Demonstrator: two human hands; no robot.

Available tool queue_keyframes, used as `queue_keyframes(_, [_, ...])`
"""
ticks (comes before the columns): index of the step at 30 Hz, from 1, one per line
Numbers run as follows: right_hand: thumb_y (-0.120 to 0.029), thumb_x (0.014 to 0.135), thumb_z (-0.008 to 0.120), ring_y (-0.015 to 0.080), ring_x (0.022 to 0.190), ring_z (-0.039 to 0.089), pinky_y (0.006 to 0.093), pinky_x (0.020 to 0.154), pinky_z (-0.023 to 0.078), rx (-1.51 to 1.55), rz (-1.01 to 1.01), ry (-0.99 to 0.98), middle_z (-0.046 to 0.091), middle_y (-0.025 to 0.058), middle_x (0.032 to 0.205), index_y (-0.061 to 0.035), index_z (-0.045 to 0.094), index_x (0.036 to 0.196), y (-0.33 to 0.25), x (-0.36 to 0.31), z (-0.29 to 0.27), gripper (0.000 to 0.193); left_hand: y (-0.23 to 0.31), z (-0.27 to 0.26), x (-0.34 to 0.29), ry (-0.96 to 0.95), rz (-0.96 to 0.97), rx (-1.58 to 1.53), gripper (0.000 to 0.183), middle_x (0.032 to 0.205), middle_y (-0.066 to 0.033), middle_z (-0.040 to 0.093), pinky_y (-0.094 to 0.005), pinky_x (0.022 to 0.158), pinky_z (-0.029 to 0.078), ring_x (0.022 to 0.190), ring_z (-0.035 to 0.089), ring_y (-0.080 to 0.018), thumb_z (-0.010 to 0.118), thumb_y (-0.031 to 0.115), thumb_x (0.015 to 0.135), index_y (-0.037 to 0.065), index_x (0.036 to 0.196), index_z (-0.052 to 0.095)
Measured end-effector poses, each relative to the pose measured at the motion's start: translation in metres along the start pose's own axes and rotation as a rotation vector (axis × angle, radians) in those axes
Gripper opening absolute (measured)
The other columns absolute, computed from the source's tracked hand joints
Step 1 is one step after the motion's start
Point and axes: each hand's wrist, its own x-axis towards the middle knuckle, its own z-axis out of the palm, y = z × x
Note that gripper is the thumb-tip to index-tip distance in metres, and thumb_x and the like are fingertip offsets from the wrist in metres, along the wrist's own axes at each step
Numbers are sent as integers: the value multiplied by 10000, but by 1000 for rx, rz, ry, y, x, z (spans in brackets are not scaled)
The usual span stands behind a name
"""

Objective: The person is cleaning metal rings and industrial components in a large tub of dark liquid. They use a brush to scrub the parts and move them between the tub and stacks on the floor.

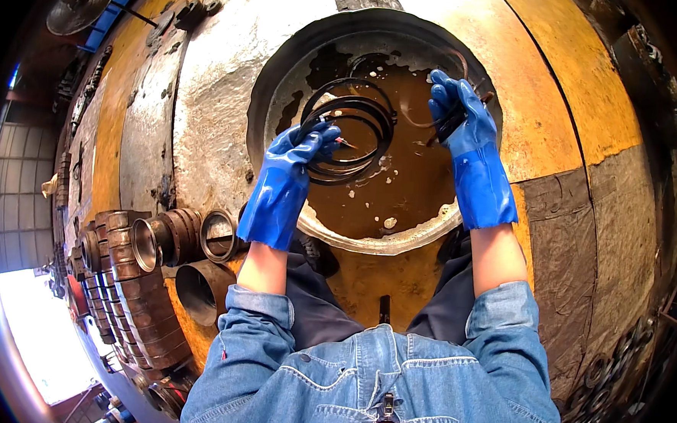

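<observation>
Several thin black rings [391, 122] hang in a loose bundle from my left hand [299, 152], whose blue-gloved fingers are closed round their near left side. My right hand [466, 122], in a matching glove, is curled at the basin's right side round a dark object [448, 127] whose kind I cannot make out. A thin brownish ring-like curve runs beside its fingers. Both hands are over a wide round basin [260, 123] of murky brown liquid [392, 203] with bits of foam. Another dark curve shows at the liquid's far side.
Metal cylinders and rings [153, 244] stand stacked at the left, with a wide open sleeve [202, 292] nearer me. Worn metal sheets and yellow boards [590, 79] cover the floor. More metal rings [598, 378] lie at the lower right. A round fan-like object [81, 0] is at the far left.
</observation>
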Motion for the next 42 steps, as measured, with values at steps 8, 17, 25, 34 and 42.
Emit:
queue_keyframes(8, [-348,1050,656,52,647,620,228,597,511,-273,152,-20,790,117,1182,-95,753,1200,1,-31,30,309,-25,-55,21,-157,-56,-489,459,1301,-150,733,-483,963,600,1039,737,-274,593,153,1077,22,1513,539])
queue_keyframes(17, [-339,995,756,93,665,597,271,642,504,-431,343,-101,779,88,1044,-41,740,1176,43,-51,42,349,-32,-51,31,-148,-51,-666,423,1330,-123,729,-479,940,615,1037,740,-284,635,158,1050,75,1464,601])
queue_keyframes(25, [-247,972,795,119,778,671,268,690,538,-455,276,-174,781,90,1046,-29,739,1199,58,-61,35,320,-27,-26,20,221,113,-399,362,1293,-201,734,-471,925,642,1008,763,-309,639,63,1037,11,1395,640])
queue_keyframes(34, [-350,1030,699,106,798,695,228,637,489,-459,281,-335,799,104,1075,-30,751,1201,43,-67,55,366,-21,-6,16,263,124,-232,331,1261,-216,739,-414,889,650,1003,763,-278,640,81,1052,-40,1359,650])
queue_keyframes(42, [-328,1024,693,118,823,731,197,613,475,-606,264,-312,804,133,1075,-6,748,1187,28,-58,53,365,-6,8,2,142,8,-120,331,1206,-188,756,-368,910,636,1000,761,-247,647,117,1064,-55,1347,650])
